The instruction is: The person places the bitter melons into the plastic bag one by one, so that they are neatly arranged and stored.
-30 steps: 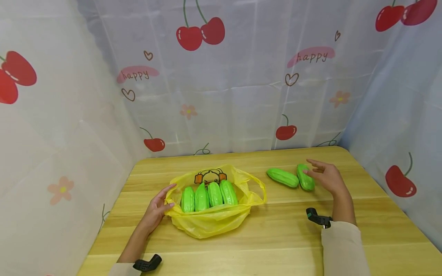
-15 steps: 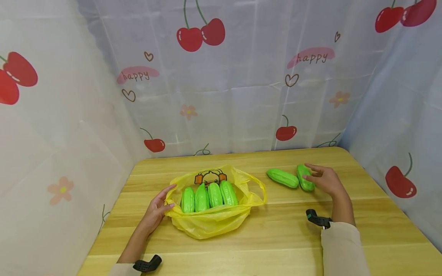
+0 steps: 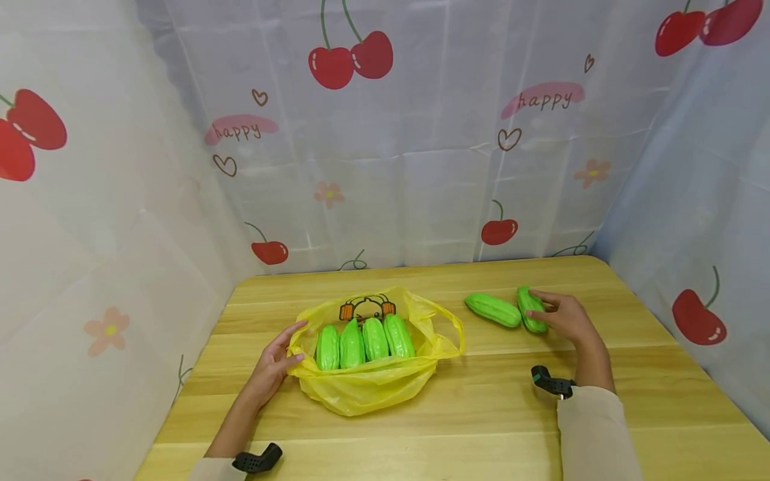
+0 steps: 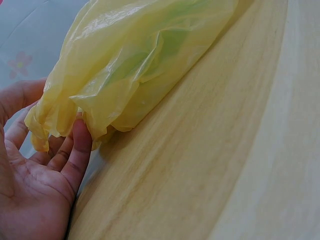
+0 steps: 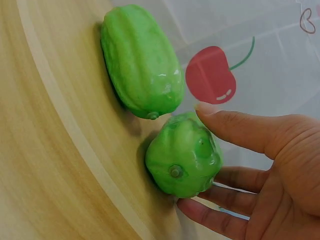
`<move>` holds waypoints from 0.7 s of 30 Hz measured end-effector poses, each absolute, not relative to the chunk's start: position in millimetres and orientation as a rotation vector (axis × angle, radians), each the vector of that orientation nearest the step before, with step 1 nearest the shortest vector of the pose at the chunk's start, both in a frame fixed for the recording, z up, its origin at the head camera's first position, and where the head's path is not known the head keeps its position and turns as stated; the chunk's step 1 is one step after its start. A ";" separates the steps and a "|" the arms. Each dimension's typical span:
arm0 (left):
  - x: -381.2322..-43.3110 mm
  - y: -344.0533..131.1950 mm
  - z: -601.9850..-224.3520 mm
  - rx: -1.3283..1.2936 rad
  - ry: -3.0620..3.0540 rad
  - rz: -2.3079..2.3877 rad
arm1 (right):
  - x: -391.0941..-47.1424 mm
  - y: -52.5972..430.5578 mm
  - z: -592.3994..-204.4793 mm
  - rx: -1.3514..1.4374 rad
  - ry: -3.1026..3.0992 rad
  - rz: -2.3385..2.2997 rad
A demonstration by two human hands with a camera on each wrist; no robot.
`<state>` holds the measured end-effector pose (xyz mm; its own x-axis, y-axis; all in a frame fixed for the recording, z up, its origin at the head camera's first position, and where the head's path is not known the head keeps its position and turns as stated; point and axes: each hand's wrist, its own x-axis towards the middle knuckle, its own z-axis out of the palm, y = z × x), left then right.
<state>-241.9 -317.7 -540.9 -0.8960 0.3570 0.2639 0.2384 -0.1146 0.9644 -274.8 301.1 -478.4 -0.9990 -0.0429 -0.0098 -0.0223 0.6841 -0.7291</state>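
Observation:
A yellow plastic bag (image 3: pixel 367 391) with a printed cartoon face lies open at the middle left, with several green ridged gourds (image 3: pixel 375 339) in a row inside. My left hand (image 3: pixel 271 371) holds the gathered left edge of the bag between its fingers; the left wrist view shows the thin plastic (image 4: pixel 125 60) bunched among them. At the right, two more gourds lie on the table. My right hand (image 3: pixel 565 317) spans the rightmost gourd (image 5: pixel 180 160), thumb along one side and fingers along the other, with thumb and fingers nearly straight. The second gourd (image 5: pixel 142 65) lies beside it.
The wooden table (image 3: pixel 481 414) has its back edge against a white cherry-patterned curtain (image 3: pixel 421 167), which also hangs at both sides. The bag's loose handle loop (image 3: pixel 451 334) extends to the right.
My right hand has come down and closer around the rightmost gourd, its fingers lower than before. The left hand, bag and gourds have stayed in place.

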 end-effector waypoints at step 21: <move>-242.2 -317.0 -541.4 0.713 2.012 2.190 | -277.1 299.8 -484.5 -0.024 2.871 -1.220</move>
